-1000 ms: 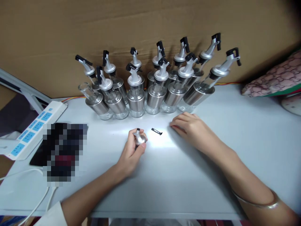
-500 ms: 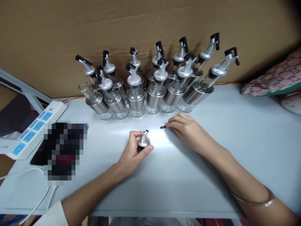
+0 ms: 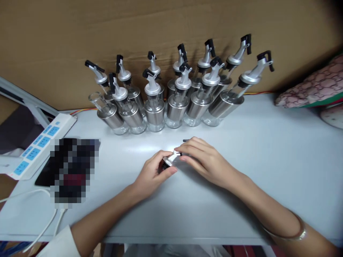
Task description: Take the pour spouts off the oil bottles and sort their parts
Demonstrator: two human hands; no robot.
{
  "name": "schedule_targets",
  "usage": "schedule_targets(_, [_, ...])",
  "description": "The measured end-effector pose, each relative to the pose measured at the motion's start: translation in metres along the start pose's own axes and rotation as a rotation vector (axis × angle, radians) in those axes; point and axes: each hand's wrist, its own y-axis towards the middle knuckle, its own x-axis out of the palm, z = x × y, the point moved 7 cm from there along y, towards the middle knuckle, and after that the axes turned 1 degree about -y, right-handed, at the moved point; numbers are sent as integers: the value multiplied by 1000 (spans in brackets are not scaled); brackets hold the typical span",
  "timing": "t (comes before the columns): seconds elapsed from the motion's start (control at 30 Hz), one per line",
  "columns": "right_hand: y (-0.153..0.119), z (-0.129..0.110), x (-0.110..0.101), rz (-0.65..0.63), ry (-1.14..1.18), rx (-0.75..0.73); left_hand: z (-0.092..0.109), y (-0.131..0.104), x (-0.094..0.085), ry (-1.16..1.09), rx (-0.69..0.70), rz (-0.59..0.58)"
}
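Shifted toward eight o'clock, the right hand (image 3: 211, 162) meets the pourer (image 3: 172, 157), its grip indeterminable; the left hand (image 3: 146, 176) clamps the base, best held steady, spout toward two o'clock. Black strip (image 3: 185, 140): one o'clock.

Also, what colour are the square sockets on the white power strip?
The square sockets on the strip are light blue, best seen in the head view.

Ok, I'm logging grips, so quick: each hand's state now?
Left hand: closed on the pourer.
Right hand: fingers curled at its tip; grip cannot be told.
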Motion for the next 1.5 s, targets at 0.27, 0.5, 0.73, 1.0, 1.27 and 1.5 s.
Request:
schedule_targets(0.27, [-1,1,8,-43,-132,-30,-1,1,2,-24,-49,-26])
schedule_targets(0.5, [0,-1,6,-80,-114,-23,-4,0,2,-17,-58,-14])
schedule_targets(0.73, [2,-4,5,-59,-142,8,1,2,1,8,46,-3])
schedule_targets(1.0, [1,2,-16,122,3,95,2,2,-10,-50,119,191])
schedule_targets(1.27, [-6,29,-30,225,223,406,-2,1,-7,-68,-2,153])
schedule_targets(1.5, [-2,27,-19,55,75,333,-1,2,-6,-74,-7,135])
